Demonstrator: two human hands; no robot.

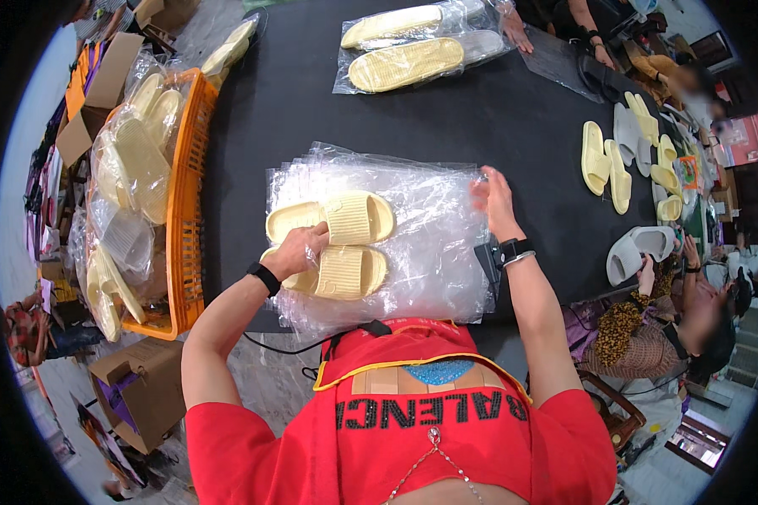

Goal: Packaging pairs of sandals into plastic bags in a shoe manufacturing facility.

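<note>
A pair of pale yellow slide slippers (360,217) lies side by side on a stack of clear plastic bags (429,244), toes to the right. My left hand (301,251) is closed at the inner edges of the two slippers, gripping them between the straps and heels; its fingertips are partly hidden. At the far right corner of the stack, my right hand (499,202) has its fingers apart and touches the edge of the bags. I cannot make out anything held in it. Dark bands circle both my wrists.
An orange basket (192,202) full of bagged slippers stands on the left. Bagged yellow slippers (408,63) lie at the far side of the black table (531,135). Loose yellow slippers (606,167) lie at right. A co-worker's hand (646,276) holds grey slippers (636,252).
</note>
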